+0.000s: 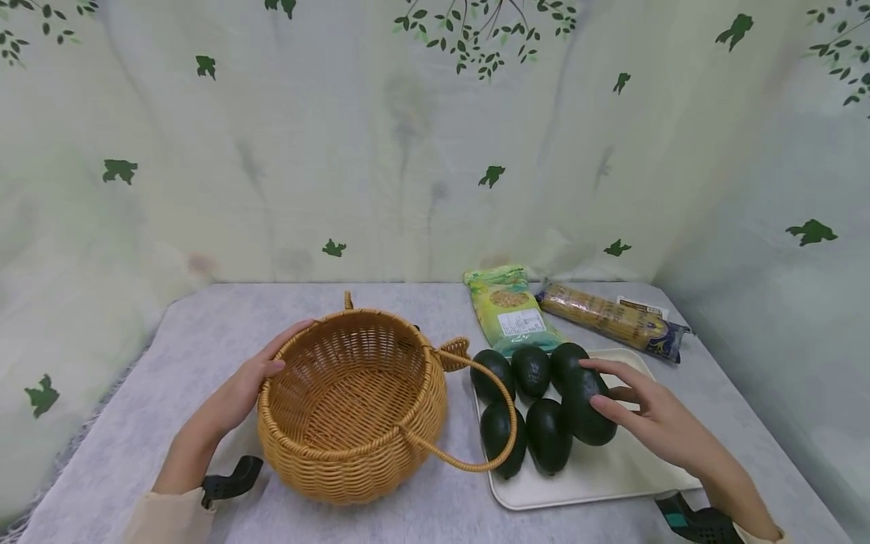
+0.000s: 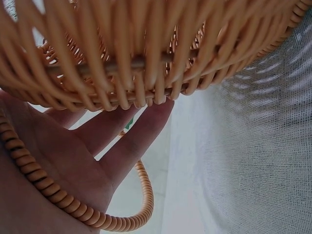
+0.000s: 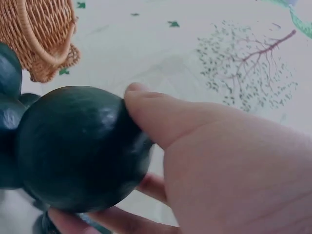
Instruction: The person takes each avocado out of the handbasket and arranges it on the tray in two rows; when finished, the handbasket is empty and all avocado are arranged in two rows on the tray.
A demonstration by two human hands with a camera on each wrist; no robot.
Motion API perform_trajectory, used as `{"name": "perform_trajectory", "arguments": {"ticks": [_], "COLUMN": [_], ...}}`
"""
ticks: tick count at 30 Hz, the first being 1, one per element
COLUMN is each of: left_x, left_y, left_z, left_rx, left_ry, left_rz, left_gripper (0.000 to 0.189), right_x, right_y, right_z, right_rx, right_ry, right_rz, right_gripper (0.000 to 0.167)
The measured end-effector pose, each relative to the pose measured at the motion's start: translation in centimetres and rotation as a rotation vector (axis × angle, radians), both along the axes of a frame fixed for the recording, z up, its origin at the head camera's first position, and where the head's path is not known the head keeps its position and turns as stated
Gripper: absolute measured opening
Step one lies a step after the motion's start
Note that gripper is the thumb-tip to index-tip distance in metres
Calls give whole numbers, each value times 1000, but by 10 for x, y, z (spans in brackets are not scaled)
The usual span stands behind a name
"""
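Observation:
A round wicker basket (image 1: 353,393) stands in the middle of the table, its inside bare. My left hand (image 1: 248,385) rests against its left side, thumb at the rim; the left wrist view shows fairly straight fingers (image 2: 136,139) touching the woven wall. My right hand (image 1: 655,419) holds a dark green avocado (image 1: 588,412) between thumb and fingers, over a white tray (image 1: 639,468). In the right wrist view the thumb (image 3: 151,109) lies on one side of this avocado, fingers beneath. Several more avocados (image 1: 549,438) lie on the tray's left half.
The basket's looped handle (image 1: 469,462) reaches over the tray's left edge and an avocado. Behind the tray lie a green and yellow packet (image 1: 506,306) and a long pack of noodles (image 1: 605,313). A leaf-printed cloth (image 1: 435,151) hangs behind the table.

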State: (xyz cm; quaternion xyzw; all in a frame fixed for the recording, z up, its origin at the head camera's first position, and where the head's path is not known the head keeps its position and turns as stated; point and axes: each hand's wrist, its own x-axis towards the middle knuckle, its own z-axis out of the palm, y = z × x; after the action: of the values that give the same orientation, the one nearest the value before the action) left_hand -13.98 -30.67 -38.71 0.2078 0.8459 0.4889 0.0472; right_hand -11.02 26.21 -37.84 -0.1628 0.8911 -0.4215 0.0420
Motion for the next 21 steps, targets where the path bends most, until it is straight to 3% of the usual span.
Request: {"name": "perform_trajectory", "arguments": {"ticks": [11,21], "left_x": [8,9], "left_y": [-3,-5], "left_z": [5,7], "left_rx": [-7,-14], "left_ry": [-21,-7], "left_rz": [11,23], "left_gripper": [58,58], "right_x": [8,-1], "right_y": [14,15], "right_z": [-3,-12], "right_rx": [76,123], "right_ry": [-64,-180], "right_rz": [40,74], "right_gripper": [49,59]}}
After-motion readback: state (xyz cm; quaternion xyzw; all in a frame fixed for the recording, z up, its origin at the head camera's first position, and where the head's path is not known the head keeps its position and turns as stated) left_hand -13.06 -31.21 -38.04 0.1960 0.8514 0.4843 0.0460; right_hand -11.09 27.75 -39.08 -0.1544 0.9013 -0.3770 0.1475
